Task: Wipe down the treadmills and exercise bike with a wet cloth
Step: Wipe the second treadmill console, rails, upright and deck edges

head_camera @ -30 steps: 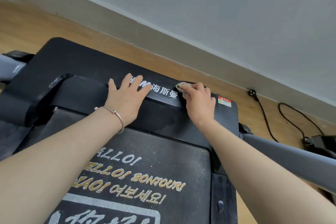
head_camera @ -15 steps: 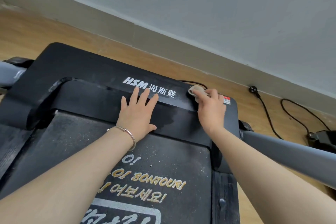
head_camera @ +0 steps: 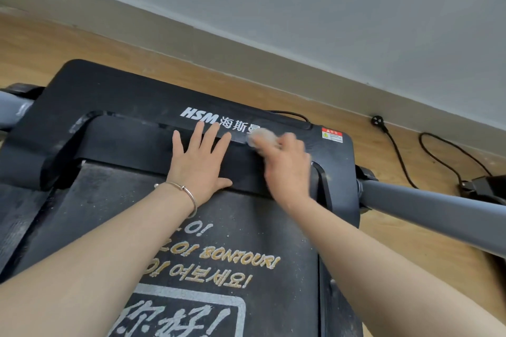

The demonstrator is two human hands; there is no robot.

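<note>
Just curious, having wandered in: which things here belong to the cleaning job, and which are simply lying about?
Part of the job:
- treadmill
- cloth, held against the treadmill by the right hand
- left hand, flat on the treadmill

Just lying about:
- plug, loose by the wall
- black cable
- black adapter box

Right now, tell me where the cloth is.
Head view, right of centre: the right hand holds the cloth against the treadmill's front cover, between the white logo and the warning sticker.
</note>
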